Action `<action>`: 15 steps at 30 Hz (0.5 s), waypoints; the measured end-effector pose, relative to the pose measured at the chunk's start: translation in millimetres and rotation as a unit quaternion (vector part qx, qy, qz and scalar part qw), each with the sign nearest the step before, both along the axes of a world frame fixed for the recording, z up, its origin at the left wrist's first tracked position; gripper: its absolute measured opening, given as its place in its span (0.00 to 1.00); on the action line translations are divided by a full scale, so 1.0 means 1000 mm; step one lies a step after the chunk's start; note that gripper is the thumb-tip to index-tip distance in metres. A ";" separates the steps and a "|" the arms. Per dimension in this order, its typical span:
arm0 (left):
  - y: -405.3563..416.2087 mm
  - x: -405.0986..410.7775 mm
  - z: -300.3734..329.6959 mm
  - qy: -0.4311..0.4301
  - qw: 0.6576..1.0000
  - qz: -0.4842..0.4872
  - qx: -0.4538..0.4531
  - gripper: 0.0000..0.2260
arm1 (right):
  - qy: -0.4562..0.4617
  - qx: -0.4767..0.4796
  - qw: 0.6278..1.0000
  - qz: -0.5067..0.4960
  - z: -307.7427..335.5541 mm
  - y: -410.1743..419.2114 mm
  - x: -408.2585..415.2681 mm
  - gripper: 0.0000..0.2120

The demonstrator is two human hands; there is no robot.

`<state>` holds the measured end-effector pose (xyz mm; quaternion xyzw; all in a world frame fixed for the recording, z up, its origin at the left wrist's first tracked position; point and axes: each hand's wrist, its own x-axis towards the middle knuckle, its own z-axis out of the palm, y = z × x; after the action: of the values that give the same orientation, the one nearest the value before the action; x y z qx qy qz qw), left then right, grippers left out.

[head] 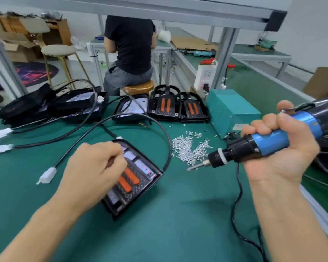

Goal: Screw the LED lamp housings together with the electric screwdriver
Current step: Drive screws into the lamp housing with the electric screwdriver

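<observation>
While our left hand [95, 165] rests on the LED lamp housing [134, 178], its fingers [114, 148] are curled down against the upper part of the housing, pressed close together; whether they pinch a screw there we cannot tell. That housing lies flat on the green counter [187, 214], tilted diagonally, with two orange strips [129, 179] showing on its face and a black cable [159, 129] looping from it to a white connector [47, 175] left of it. Right of the housing, our right hand [278, 148] grips the electric screwdriver [257, 146], fingers wrapped round its blue barrel, the bit [196, 166] pointing toward the housing and hovering over the counter. Between housing and screwdriver lies a loose pile of silver screws [189, 148]. Beyond the housing, at the counter's far edge, two more housings [178, 108] with orange strips stand side by side, a stack of black lamp parts [51, 106] lies to their left, and a teal power box [231, 112] sits to their right. Farther back, a person in a black shirt [129, 46] sits on a wooden stool [139, 87].
</observation>
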<state>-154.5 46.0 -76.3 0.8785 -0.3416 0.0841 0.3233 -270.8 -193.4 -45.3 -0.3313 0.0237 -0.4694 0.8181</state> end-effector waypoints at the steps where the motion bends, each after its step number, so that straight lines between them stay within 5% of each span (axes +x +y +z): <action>1: 0.010 -0.001 -0.001 -0.008 1.000 -0.004 0.022 0.14 | 0.003 -0.003 1.000 0.004 -0.001 0.002 0.000 0.09; 8: 0.048 -0.022 -0.023 -0.109 0.970 -0.078 0.201 0.12 | 0.017 -0.009 0.999 0.043 -0.006 0.025 0.011 0.09; 15: 0.003 -0.009 -0.001 -0.170 0.973 -0.098 0.121 0.12 | 0.002 -0.001 1.000 0.013 -0.004 0.018 0.010 0.09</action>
<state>-163.2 48.9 -77.3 0.8460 -0.4836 0.1584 0.1588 -260.3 -175.5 -49.5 -0.3333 0.0209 -0.4576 0.8241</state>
